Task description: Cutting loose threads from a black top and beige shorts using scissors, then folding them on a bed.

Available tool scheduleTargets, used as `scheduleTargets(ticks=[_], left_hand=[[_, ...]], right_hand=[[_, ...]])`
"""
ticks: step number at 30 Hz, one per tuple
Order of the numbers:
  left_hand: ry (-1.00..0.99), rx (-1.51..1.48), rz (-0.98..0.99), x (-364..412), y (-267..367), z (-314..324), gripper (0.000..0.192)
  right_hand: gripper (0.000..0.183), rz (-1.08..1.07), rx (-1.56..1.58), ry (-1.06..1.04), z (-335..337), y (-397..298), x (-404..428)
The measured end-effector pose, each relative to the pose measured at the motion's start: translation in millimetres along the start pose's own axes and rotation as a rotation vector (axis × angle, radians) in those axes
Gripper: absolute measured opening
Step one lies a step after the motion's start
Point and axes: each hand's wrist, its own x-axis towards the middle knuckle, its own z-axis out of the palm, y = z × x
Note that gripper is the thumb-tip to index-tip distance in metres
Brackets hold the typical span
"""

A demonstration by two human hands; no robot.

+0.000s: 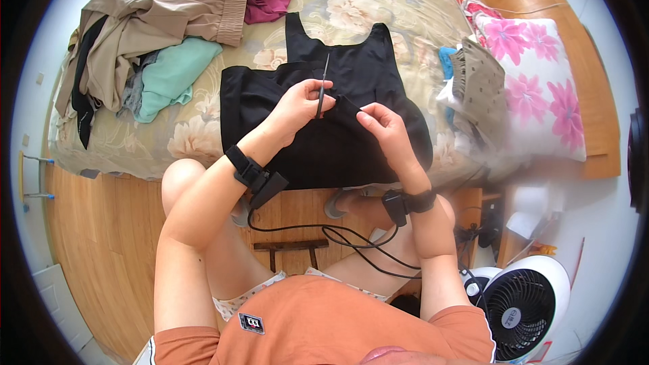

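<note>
A black sleeveless garment (pixel 334 147) with shoulder straps lies spread on the near side of the bed, partly folded over on itself. My left hand (pixel 301 104) grips a slim, dark cutting tool, apparently a pair of small scissors (pixel 324 78), its thin tip pointing away from me. Black cloth is bunched beside those fingers. My right hand (pixel 384 124) pinches a raised edge of the same garment between thumb and fingers, a short way right of the scissors. The fingers of my left hand partly hide the scissors' handles.
Tan trousers (pixel 167 10) and a mint cloth (pixel 175 76) lie on the floral bedspread (pixel 355 7) at left. Folded clothes (pixel 479 91) and a flowered pillow (pixel 532 86) are at right. A black cable (pixel 299 226) hangs between wrist-worn devices. A fan (pixel 522 309) stands low right.
</note>
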Motion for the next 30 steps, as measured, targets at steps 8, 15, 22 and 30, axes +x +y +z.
scheduleTargets(ticks=[8,15,22,30], left_hand=[[0.231,0.553,0.467,-11,13,4,0.051],[0.160,0.869,0.798,-40,10,34,0.067],[0.288,0.933,0.835,-15,5,28,0.060],[0.079,0.400,0.318,-9,16,4,0.037]], right_hand=[[0.016,0.041,0.043,0.033,0,2,0],[0.015,0.049,0.137,0.001,-2,0,2],[0.013,0.025,0.119,0.033,-1,-8,-1],[0.012,-0.008,0.104,0.033,-6,-11,-5]])
